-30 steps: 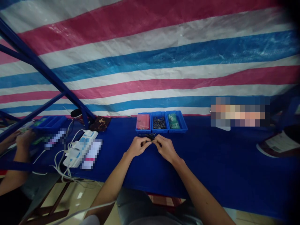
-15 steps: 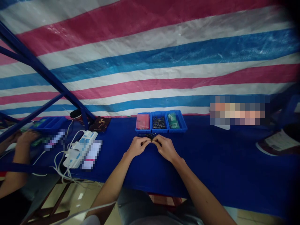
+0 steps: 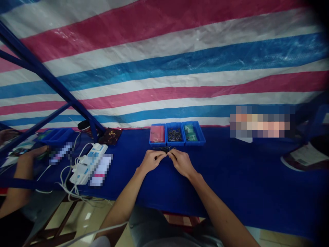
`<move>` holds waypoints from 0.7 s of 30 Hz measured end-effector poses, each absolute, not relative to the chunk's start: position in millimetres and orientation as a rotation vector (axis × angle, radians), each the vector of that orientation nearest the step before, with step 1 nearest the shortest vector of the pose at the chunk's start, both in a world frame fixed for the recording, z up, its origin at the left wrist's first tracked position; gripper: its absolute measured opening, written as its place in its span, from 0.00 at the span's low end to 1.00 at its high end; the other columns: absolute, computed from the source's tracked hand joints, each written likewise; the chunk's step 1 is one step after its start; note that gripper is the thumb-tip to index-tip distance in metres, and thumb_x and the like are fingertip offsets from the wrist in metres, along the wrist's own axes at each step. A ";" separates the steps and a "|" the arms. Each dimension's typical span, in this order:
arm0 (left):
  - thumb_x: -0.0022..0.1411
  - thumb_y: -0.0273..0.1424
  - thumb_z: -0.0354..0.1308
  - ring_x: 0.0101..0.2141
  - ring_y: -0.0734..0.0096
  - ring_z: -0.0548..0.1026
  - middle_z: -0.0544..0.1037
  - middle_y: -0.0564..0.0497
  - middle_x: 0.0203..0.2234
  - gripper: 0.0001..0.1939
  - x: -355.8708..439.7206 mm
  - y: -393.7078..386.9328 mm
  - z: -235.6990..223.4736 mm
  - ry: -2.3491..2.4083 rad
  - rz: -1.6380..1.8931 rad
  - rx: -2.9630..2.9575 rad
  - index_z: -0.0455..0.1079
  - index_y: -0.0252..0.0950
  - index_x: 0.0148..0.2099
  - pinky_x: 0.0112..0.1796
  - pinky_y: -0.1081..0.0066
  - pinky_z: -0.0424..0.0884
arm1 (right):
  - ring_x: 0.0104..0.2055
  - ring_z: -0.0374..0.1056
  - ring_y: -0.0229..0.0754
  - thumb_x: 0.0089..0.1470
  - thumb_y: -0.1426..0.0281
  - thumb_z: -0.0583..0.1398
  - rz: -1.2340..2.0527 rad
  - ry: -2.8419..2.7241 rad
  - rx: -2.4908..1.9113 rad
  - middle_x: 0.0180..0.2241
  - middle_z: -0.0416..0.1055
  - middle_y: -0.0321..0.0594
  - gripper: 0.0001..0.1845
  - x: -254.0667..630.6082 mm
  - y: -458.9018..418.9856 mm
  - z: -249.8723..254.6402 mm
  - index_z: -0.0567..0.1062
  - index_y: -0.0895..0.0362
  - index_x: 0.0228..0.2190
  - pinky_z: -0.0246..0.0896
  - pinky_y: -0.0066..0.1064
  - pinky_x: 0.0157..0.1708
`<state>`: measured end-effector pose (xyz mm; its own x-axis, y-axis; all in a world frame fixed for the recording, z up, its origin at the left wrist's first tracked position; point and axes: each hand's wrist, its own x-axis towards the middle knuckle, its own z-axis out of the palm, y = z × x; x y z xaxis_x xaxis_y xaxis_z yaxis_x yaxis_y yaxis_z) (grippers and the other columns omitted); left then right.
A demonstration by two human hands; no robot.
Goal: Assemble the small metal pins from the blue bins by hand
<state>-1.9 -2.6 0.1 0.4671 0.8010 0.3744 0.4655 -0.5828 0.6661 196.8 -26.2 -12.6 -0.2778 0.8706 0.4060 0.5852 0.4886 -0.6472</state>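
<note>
The left hand (image 3: 151, 161) and right hand (image 3: 181, 161) pinch a tiny thing (image 3: 167, 154) together (too small to name), near loose sticks (image 3: 167, 149) on the desk (image 3: 231, 178). Work seems partway: the middle box (image 3: 175, 144) holds plenty.

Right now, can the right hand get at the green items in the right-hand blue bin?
Probably yes: the green items lie in an open blue bin just beyond the right hand, nothing visible between.

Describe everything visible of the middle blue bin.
The middle blue bin is an open-topped box, plastic by its look, upright on the blue table. Thin, dark, metallic-looking pieces lie jumbled inside. It stands between the left bin and right bin, seemingly touching both. The left hand and right hand are in front, not touching it.
</note>
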 end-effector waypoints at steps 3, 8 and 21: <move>0.68 0.35 0.58 0.27 0.72 0.78 0.84 0.46 0.34 0.12 -2.2 -1.4 -1.7 1.045 0.975 2.225 0.81 0.35 0.41 0.32 0.74 0.70 | 0.27 0.67 0.39 0.70 0.63 0.49 0.461 -1.978 -1.241 0.26 0.72 0.38 0.20 195.5 -25.8 -12.9 0.68 0.54 0.27 0.52 0.29 0.29; 0.67 0.34 0.59 0.30 0.70 0.80 0.84 0.46 0.35 0.11 -2.8 -0.5 -3.2 1.035 0.995 2.228 0.81 0.35 0.41 0.34 0.73 0.73 | 0.22 0.62 0.37 0.70 0.60 0.48 0.485 -1.928 -1.266 0.20 0.68 0.36 0.26 193.6 -23.0 -16.5 0.65 0.55 0.22 0.46 0.30 0.26; 0.68 0.37 0.57 0.19 0.79 0.64 0.72 0.55 0.17 0.15 -16.5 6.0 -5.4 1.308 1.141 2.193 0.81 0.33 0.38 0.27 0.76 0.62 | 0.25 0.64 0.37 0.65 0.57 0.56 0.437 -1.444 -1.295 0.25 0.71 0.36 0.19 208.9 -22.1 -3.3 0.77 0.58 0.33 0.57 0.28 0.29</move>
<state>-16.5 6.0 -5.4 0.2523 0.8497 0.4629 0.5743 -0.5165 0.6352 208.9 -22.1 -3.3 0.1907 0.8660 0.4623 0.4638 0.3356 -0.8199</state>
